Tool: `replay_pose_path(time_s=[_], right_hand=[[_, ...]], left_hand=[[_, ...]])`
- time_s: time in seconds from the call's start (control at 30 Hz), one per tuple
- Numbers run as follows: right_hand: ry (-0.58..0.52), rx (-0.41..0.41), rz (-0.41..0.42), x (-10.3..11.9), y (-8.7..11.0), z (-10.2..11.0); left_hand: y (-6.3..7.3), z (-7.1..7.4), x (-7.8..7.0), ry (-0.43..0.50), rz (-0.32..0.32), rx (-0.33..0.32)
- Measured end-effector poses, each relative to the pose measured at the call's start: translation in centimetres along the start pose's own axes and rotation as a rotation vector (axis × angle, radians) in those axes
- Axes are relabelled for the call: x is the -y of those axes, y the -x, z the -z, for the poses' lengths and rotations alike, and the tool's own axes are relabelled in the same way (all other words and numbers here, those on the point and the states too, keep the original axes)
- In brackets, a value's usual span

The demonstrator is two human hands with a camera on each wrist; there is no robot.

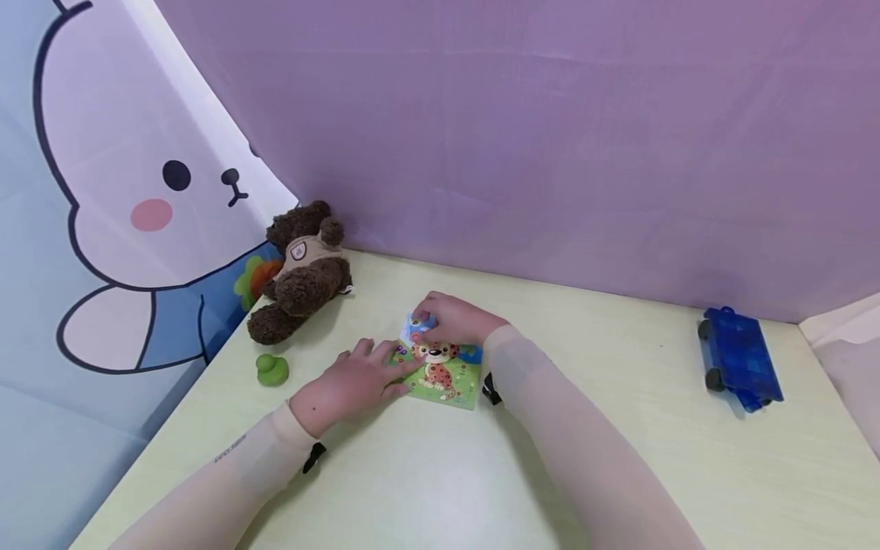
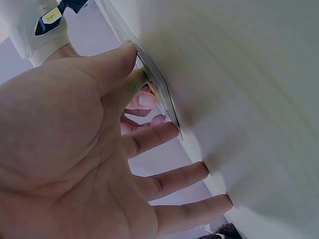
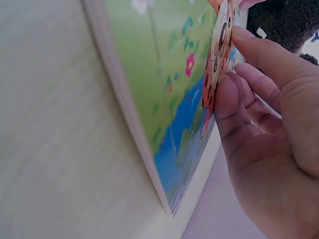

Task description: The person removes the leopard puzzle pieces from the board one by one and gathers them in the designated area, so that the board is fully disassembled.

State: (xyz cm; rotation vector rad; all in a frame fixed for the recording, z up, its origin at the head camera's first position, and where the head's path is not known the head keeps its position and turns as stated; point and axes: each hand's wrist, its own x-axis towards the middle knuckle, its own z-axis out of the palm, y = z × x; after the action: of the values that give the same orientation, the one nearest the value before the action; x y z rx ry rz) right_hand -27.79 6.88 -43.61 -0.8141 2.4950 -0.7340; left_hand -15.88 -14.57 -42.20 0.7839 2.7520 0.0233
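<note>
A picture puzzle board [image 1: 454, 382] with a spotted leopard cub on green grass lies flat on the table. My left hand [image 1: 354, 382] is spread flat at its left side. Thumb and index finger of that hand rest on the board's edge, while the other fingertips touch the tabletop, as the left wrist view shows. Over the top of the board, my right hand [image 1: 457, 317] has curled fingers and pinches a puzzle piece [image 1: 415, 327], blue and tilted at the upper left corner. In the right wrist view its thumb and index finger meet beside the leopard's face [image 3: 219, 45].
A brown teddy bear [image 1: 309, 283] in a beige shirt lies at the table's back left. Nearer me sits a green rubber duck [image 1: 272, 370]. A blue toy cart [image 1: 742, 355] with black wheels stands far right. A purple cloth [image 1: 522, 153] hangs behind the table [image 1: 619, 351].
</note>
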Motion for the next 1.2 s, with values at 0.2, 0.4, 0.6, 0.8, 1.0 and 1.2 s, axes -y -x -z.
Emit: replay_pose_path(time_s=[0.2,0.4,0.6,0.8,1.0,1.2], right_hand=[[-0.037,0.011,-0.022,-0.13,-0.17,-0.02],[-0.072,0.017,-0.029,-0.12,-0.08,0.09],[-0.085,0.027,-0.028,-0.28,-0.16,0.13],[-0.084,0.036,-0.027,-0.45,-0.40,0.15],[-0.074,0.043,-0.016,-0.25,-0.44,0.29],[-0.075,0.049,-0.020,0.15,-0.46,0.48]], left_hand=[[-0.06,-0.11,0.06,0.004,0.000,0.002],[-0.04,-0.02,-0.09,-0.012,-0.003,0.000],[-0.03,0.00,-0.18,-0.028,-0.009,-0.008],[0.00,0.02,-0.27,-0.037,-0.013,-0.013],[0.00,0.01,-0.34,-0.036,-0.008,-0.004],[0.05,0.04,-0.38,-0.028,-0.001,-0.004]])
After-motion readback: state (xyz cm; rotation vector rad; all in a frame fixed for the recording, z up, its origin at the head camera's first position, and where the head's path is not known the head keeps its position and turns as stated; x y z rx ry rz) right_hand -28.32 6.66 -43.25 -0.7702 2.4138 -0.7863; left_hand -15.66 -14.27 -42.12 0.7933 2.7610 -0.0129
